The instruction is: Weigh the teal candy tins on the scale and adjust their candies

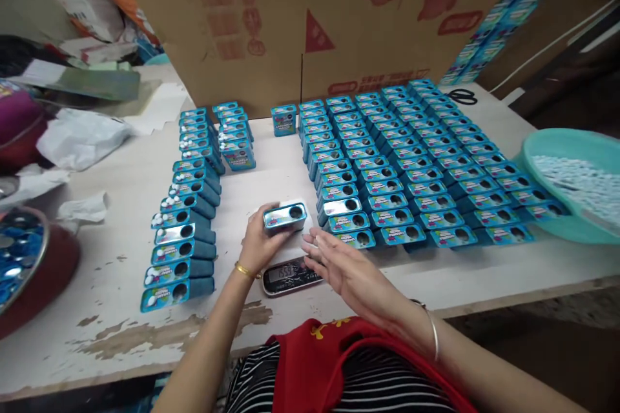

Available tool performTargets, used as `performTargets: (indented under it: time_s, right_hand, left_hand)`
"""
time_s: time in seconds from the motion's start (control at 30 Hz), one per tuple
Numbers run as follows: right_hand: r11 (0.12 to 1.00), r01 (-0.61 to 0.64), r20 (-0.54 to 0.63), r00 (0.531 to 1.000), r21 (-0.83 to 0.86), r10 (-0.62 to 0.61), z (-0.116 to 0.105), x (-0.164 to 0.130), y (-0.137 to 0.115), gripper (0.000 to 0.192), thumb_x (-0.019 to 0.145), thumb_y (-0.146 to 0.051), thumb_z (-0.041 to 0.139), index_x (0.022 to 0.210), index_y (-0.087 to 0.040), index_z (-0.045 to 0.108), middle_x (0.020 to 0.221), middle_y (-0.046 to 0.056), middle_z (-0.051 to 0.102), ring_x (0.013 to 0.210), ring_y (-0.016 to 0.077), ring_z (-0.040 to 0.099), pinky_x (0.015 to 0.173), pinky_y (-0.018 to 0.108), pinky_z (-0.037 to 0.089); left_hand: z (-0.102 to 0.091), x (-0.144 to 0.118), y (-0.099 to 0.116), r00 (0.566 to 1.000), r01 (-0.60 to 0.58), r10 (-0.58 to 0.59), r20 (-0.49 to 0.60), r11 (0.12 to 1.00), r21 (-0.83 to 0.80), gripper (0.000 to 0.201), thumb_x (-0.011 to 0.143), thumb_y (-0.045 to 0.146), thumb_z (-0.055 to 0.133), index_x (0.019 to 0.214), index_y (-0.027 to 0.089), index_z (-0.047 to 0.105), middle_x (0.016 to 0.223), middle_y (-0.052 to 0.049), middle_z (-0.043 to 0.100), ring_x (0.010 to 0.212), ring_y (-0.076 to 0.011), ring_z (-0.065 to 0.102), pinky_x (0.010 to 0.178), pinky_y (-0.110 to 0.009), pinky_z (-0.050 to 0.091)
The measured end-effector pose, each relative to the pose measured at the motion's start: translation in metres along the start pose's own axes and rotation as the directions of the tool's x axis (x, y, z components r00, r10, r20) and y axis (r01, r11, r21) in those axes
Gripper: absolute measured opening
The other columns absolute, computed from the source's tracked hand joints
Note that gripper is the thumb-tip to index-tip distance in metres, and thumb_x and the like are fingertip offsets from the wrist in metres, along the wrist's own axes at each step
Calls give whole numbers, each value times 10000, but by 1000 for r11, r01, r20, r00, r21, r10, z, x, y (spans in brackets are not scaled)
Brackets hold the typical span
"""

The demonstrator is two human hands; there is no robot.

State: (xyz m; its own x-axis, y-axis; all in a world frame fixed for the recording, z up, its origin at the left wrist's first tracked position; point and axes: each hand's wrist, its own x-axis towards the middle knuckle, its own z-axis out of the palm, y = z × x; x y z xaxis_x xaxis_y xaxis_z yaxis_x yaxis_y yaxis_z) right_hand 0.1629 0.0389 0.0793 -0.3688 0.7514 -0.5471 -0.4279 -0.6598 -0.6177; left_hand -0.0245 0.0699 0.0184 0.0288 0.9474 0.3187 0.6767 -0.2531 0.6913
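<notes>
The worktable point(121, 206) carries a broad block of blue tins point(411, 168) on the right and a narrower column point(186, 219) on the left, leaving only a bare lane between. There the left hand point(259, 242) grips one tin point(285, 216) over a small scale point(289, 275); the right hand point(346, 268) hovers open, empty. A wide sweep could topple neighbouring rows, and the scale sits near the table's front edge.

Left hand point(259, 242) curled shut in a grip, forearm reaching forward, bangle at the wrist. Right hand point(346, 264) open and flat, fingers stretched leftward, bracelet on wrist.
</notes>
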Motion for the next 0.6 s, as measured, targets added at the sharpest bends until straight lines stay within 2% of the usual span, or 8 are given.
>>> performTargets:
  time_s: [0.07, 0.13, 0.2, 0.27, 0.37, 0.6]
  right_hand:
    - [986, -39, 6, 999, 160, 39, 3, 2, 0, 373, 797, -380, 668, 1112, -196, 588, 1337, 91, 505, 1236, 199, 488, 1069, 349, 373]
    - [958, -24, 55, 998, 285, 9, 8, 5, -5, 287, 846, -362, 606, 1080, -196, 597, 1303, 81, 540, 1217, 189, 508, 1062, 344, 386]
    - [922, 7, 68, 997, 387, -37, 14, 9, -11, 219, 901, -320, 516, 1067, -201, 594, 1264, 69, 571, 1191, 171, 529, 1040, 331, 413]
    - [888, 0, 17, 1000, 460, -9, 18, 15, -14, 205, 937, -278, 435, 1042, -193, 590, 1214, 71, 599, 1147, 155, 559, 1007, 314, 443]
    - [851, -50, -37, 996, 523, 82, 22, 21, -13, 219, 955, -229, 384, 983, -172, 594, 1120, 80, 635, 1080, 138, 597, 982, 283, 461]
    - [851, -56, 8, 998, 523, 61, 18, 19, -11, 245, 951, -216, 406, 818, -169, 606, 924, 49, 675, 955, 118, 631, 942, 253, 484]
  left_hand:
    - [-6, 9, 9, 986, -148, 146, 78, 988, 31, 331, 810, 333, 607, 1097, 197, 512, 1036, -67, 644, 952, -189, 608, 871, -352, 458]
    - [-17, 11, 22, 936, -346, 331, 123, 928, 138, 313, 810, 240, 577, 1117, 222, 513, 1098, -63, 646, 1006, -196, 593, 948, -398, 409]
    - [-28, 10, 34, 878, -478, 453, 154, 835, 271, 356, 801, 165, 539, 1148, 241, 505, 1168, -61, 633, 1060, -208, 576, 1003, -445, 349]
    - [-33, 8, 38, 854, -518, 486, 183, 771, 370, 369, 795, 121, 509, 1144, 242, 510, 1162, -57, 642, 1051, -212, 583, 1003, -457, 335]
    - [-34, 4, 34, 850, -524, 482, 213, 732, 436, 360, 801, 104, 496, 1139, 227, 515, 1137, -60, 656, 1032, -215, 593, 996, -459, 334]
    - [-42, -1, 39, 839, -520, 532, 118, 717, 465, 347, 814, 129, 517, 1144, 239, 514, 1129, -65, 659, 1070, -213, 582, 991, -449, 359]
